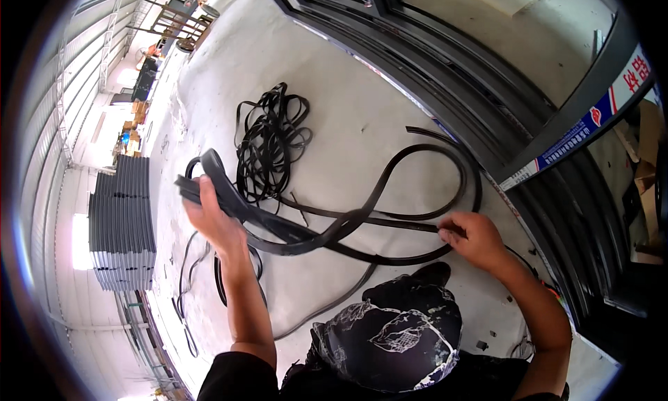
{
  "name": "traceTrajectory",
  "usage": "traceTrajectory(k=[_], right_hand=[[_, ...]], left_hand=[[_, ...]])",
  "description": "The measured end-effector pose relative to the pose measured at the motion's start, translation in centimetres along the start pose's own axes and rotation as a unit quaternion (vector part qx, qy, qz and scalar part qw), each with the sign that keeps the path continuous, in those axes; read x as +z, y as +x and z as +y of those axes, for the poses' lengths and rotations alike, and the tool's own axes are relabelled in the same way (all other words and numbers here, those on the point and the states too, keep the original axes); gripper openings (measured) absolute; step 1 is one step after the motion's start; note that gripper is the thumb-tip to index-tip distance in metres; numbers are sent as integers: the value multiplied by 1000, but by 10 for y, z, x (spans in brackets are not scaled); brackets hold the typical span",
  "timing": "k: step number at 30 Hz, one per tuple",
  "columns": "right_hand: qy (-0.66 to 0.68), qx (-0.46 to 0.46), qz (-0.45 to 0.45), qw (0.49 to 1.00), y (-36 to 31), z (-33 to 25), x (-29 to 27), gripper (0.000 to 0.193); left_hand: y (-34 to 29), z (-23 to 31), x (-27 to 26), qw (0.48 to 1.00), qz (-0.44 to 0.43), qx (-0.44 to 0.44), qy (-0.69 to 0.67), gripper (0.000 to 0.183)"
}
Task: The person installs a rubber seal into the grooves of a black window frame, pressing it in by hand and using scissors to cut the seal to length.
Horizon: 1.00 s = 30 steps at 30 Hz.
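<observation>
My left hand (pixel 217 223) is raised at the left and closed around a folded bundle of black rubber sealing strip (pixel 341 227). Several loops of the strip sag from that hand and spread to the right across the concrete floor. On the right, my right hand (pixel 479 241) pinches a length of the same strip between thumb and fingertips. One loose strip end lies beyond the loops, close to the dark frames. Behind the bundle sits a tangled heap of thin black strip (pixel 268 154), apart from both hands.
Dark grey window frames (pixel 445 74) run along the right, with a blue, white and red label band (pixel 570 140) on one. A tall stack of grey profiles (pixel 122 223) stands at the left. Far off is a cart (pixel 177 26). Thin strip trails across the floor (pixel 334 300) near my legs.
</observation>
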State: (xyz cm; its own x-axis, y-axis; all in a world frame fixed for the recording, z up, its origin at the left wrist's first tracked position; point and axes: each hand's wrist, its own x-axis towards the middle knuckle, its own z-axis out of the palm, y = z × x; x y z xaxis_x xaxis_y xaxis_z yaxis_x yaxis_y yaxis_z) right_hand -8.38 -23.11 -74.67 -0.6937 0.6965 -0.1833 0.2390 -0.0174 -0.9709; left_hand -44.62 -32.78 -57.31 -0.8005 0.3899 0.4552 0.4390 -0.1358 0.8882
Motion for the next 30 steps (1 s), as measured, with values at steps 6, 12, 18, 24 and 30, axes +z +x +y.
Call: traceTrajectory(k=[6, 12, 18, 24, 30], right_hand=[[157, -137, -55, 977, 20, -56, 22, 43], [102, -208, 71, 970, 27, -84, 69, 57], [437, 74, 163, 881, 47, -49, 64, 16], [508, 277, 114, 808, 29, 72, 33, 16], [408, 250, 80, 874, 9, 97, 31, 17]], left_hand=[[-54, 51, 93, 968, -218, 74, 101, 40], [-90, 61, 131, 875, -473, -58, -85, 51], [-3, 48, 94, 935, -326, -56, -126, 36], [352, -24, -130, 976, -21, -110, -188, 42], [183, -189, -201, 676, 129, 125, 715, 69]])
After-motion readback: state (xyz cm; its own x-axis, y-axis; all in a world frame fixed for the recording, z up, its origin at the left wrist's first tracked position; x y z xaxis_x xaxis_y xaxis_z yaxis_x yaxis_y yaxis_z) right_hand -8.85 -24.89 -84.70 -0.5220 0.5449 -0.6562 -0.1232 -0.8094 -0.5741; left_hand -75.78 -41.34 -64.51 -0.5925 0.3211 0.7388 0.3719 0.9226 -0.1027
